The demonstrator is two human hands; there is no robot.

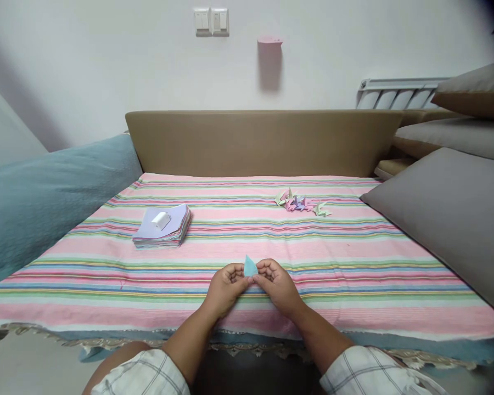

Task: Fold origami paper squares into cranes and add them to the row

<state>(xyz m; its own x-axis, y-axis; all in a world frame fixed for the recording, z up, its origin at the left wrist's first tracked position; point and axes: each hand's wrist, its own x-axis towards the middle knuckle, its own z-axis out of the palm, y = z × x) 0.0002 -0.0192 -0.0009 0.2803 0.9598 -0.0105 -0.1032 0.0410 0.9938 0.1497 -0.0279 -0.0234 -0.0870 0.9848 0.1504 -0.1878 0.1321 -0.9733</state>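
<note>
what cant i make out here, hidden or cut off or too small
Head view:
Fold lines on the blue paper: too small.
Exact count of folded paper shapes: small, overlapping.
Purple sheet beneath the white block: hidden by it.
Grey cushion's far side: right edge.

Your left hand (226, 288) and right hand (279, 288): two in all
Blue folded paper (250, 267): one, between your hands
Paper stack (164, 233): one, left
White block (161, 220): one, on that stack
Folded paper figures (299, 204): several, too bunched for you to count
Switch panels (211, 22): two
Grey cushions (456, 211): three, right
</note>
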